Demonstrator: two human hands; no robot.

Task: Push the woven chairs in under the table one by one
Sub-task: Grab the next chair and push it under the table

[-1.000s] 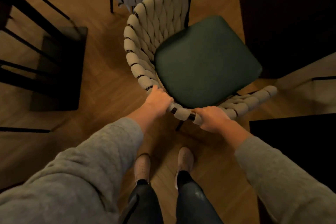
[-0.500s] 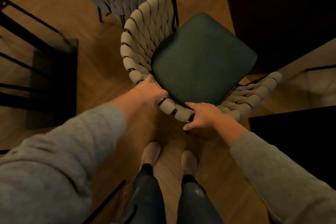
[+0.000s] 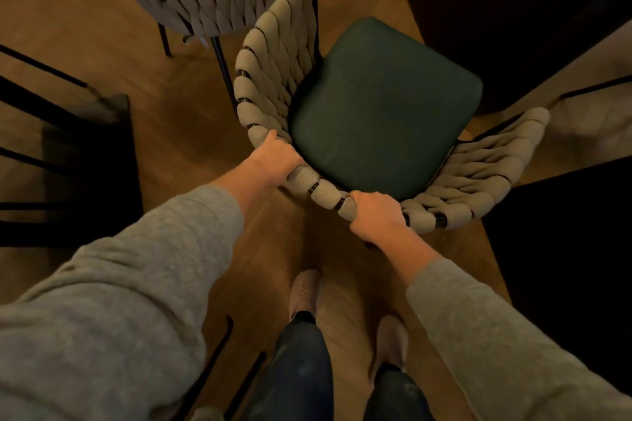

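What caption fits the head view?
The left hand and right hand grip the back rim of the green-cushioned woven chair.

There is just one camera. It sits on the person's head and looks almost straight down. It is close: the woven chair (image 3: pixel 273 55) fills the middle, the shoes (image 3: pixel 305 290) show at the bottom, and the wide lens bends things at the edges.

Dim, warm light; soft blur, wide-angle edge distortion.
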